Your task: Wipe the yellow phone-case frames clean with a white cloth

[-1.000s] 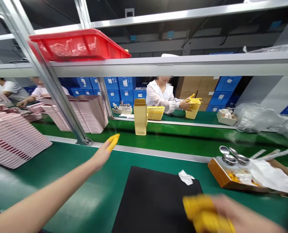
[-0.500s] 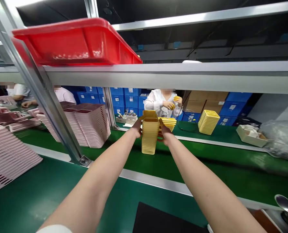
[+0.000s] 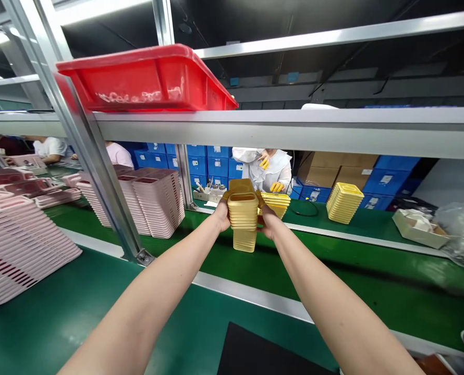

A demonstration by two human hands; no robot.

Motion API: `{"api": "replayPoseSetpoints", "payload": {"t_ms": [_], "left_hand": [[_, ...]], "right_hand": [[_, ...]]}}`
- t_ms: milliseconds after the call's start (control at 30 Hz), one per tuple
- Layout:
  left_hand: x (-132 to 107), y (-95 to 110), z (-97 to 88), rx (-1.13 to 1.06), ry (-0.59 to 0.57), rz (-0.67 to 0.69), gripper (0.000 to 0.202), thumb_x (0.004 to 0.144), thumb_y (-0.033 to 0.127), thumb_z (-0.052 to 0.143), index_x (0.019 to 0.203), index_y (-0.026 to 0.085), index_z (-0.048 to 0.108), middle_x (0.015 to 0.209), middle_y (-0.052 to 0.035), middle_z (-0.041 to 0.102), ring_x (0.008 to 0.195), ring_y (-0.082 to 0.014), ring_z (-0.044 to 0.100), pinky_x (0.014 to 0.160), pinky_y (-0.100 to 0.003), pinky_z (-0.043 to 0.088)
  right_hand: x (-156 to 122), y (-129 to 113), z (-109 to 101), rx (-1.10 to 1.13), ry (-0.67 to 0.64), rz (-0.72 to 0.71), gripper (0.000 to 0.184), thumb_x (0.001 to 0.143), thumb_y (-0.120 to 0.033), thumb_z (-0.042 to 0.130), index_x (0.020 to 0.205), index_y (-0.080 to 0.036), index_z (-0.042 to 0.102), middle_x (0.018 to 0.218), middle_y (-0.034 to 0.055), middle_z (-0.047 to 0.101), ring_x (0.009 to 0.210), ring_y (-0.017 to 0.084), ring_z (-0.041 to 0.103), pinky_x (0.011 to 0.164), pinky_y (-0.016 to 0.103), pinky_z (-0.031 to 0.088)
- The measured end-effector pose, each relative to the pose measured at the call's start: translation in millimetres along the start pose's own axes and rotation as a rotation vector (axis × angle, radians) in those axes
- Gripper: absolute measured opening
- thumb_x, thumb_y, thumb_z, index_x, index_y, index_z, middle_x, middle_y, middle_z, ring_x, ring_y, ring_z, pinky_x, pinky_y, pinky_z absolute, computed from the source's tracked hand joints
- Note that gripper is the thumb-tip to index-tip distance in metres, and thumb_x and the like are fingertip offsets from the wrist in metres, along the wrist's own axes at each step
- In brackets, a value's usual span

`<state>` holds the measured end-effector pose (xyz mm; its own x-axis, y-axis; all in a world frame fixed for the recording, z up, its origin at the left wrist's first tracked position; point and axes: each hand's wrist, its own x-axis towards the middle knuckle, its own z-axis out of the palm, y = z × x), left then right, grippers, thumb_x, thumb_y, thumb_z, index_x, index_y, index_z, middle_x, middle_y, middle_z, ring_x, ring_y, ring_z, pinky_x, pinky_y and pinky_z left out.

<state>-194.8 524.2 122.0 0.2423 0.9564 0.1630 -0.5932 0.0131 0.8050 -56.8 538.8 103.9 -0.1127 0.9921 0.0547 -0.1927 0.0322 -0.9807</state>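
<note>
Both my arms reach out over the green conveyor belt [image 3: 333, 260]. My left hand [image 3: 222, 212] and my right hand [image 3: 269, 221] grip opposite sides of a stack of yellow slotted baskets [image 3: 243, 212]. The upper part of the stack is lifted a little off the lower baskets [image 3: 244, 240], which stand on the belt. Yellow finger covers show on my fingertips. Across the belt a person in white [image 3: 265, 169] with yellow finger covers stands behind a second yellow stack [image 3: 276, 203].
Stacks of pink slotted baskets [image 3: 154, 200] fill the left side, near a slanted metal post [image 3: 95, 156]. A red bin [image 3: 146, 78] sits on the overhead shelf. Another yellow stack [image 3: 343, 202] and a cardboard tray [image 3: 419, 229] lie at the right. A black mat [image 3: 263, 354] is close to me.
One second ago my left hand was stretched out and my right hand was low over the mat. Both then closed on the yellow stack, and its upper part has now risen.
</note>
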Motion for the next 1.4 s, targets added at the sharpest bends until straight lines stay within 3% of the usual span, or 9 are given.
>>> {"api": "replayPoseSetpoints", "payload": {"t_ms": [200, 400, 467, 600, 667, 867, 1000, 1167, 1400], "left_hand": [[-76.6, -12.0, 42.8, -0.091, 0.034, 0.096, 0.040, 0.078, 0.043, 0.048, 0.100, 0.013, 0.064, 0.092, -0.0058, 0.072, 0.093, -0.0260, 0.065, 0.090, -0.038, 0.046], [-210.3, -86.8, 87.0, -0.125, -0.042, -0.001, 0.054, 0.084, 0.052, 0.044, 0.122, 0.015, 0.053, 0.116, -0.0084, 0.064, 0.114, -0.0316, 0.053, 0.098, -0.043, 0.041], [-255.3, -123.2, 82.4, -0.007, -0.090, -0.052, 0.059, 0.086, 0.053, 0.043, 0.135, 0.020, 0.039, 0.132, -0.0078, 0.053, 0.125, -0.0314, 0.043, 0.103, -0.044, 0.037], [-325.4, -189.2, 53.0, 0.539, 0.155, -0.023, 0.069, 0.087, 0.049, 0.049, 0.144, 0.030, 0.015, 0.150, -0.0025, 0.027, 0.139, -0.0257, 0.014, 0.114, -0.041, 0.017], [-346.1, -206.6, 40.8, 0.662, 0.201, -0.077, 0.066, 0.089, 0.050, 0.045, 0.144, 0.027, 0.018, 0.149, -0.0042, 0.029, 0.138, -0.0258, 0.019, 0.114, -0.041, 0.017], [-364.5, -190.3, 42.4, 0.635, 0.117, -0.086, 0.048, 0.093, 0.046, 0.039, 0.138, 0.028, 0.037, 0.141, -0.0017, 0.042, 0.129, -0.0242, 0.039, 0.107, -0.039, 0.032], [-362.9, -169.6, 52.0, 0.568, -0.009, -0.105, 0.048, 0.091, 0.039, 0.048, 0.137, 0.032, 0.037, 0.139, -0.0002, 0.045, 0.125, -0.0245, 0.043, 0.104, -0.038, 0.037], [-344.6, -166.8, 38.8, 0.676, 0.068, -0.146, 0.046, 0.089, 0.043, 0.050, 0.132, 0.031, 0.044, 0.128, -0.0050, 0.052, 0.110, -0.0234, 0.053, 0.094, -0.036, 0.045], [-330.7, -169.9, 30.1, 0.707, 0.069, -0.356, 0.043, 0.087, 0.052, 0.045, 0.124, 0.032, 0.051, 0.110, -0.0067, 0.045, 0.094, -0.0214, 0.054, 0.067, -0.030, 0.056]], "right_hand": [[-65.1, -8.3, -3.5, 0.104, -0.062, -0.063, 0.036, 0.073, -0.051, 0.062, 0.095, -0.022, 0.061, 0.092, 0.0029, 0.068, 0.084, 0.020, 0.062, 0.068, 0.028, 0.050], [-224.5, -5.2, -57.2, 0.050, -0.200, -0.012, 0.050, 0.078, -0.046, 0.062, 0.122, -0.025, 0.051, 0.111, 0.0071, 0.064, 0.094, 0.024, 0.063, 0.074, 0.033, 0.054], [-274.3, 9.9, -84.8, -0.059, -0.180, 0.041, 0.060, 0.078, -0.046, 0.063, 0.131, -0.029, 0.041, 0.122, 0.0071, 0.058, 0.101, 0.025, 0.060, 0.077, 0.035, 0.054], [-334.1, 60.6, -124.8, -0.425, -0.116, 0.194, 0.063, 0.073, -0.049, 0.067, 0.127, -0.024, 0.046, 0.117, 0.0097, 0.061, 0.099, 0.028, 0.061, 0.077, 0.036, 0.054], [-347.1, 80.0, -132.0, -0.551, -0.137, 0.252, 0.062, 0.073, -0.052, 0.064, 0.126, -0.024, 0.047, 0.112, 0.0090, 0.064, 0.094, 0.028, 0.062, 0.074, 0.037, 0.054], [-367.1, 85.1, -127.9, -0.343, -0.271, 0.267, 0.062, 0.082, -0.053, 0.054, 0.135, -0.024, 0.038, 0.121, 0.0072, 0.059, 0.101, 0.025, 0.060, 0.081, 0.035, 0.051], [-377.6, 97.4, -135.3, -0.317, -0.161, 0.309, 0.059, 0.077, -0.056, 0.057, 0.127, -0.025, 0.050, 0.117, 0.0068, 0.062, 0.097, 0.026, 0.061, 0.076, 0.034, 0.052], [-372.9, 106.9, -145.1, -0.281, -0.039, 0.253, 0.048, 0.077, -0.056, 0.055, 0.111, -0.024, 0.063, 0.105, 0.0062, 0.067, 0.099, 0.030, 0.060, 0.085, 0.039, 0.048], [-362.8, 104.2, -144.1, -0.443, -0.136, 0.310, 0.054, 0.079, -0.065, 0.044, 0.105, -0.022, 0.065, 0.099, 0.0069, 0.068, 0.089, 0.030, 0.060, 0.076, 0.038, 0.048]]}}
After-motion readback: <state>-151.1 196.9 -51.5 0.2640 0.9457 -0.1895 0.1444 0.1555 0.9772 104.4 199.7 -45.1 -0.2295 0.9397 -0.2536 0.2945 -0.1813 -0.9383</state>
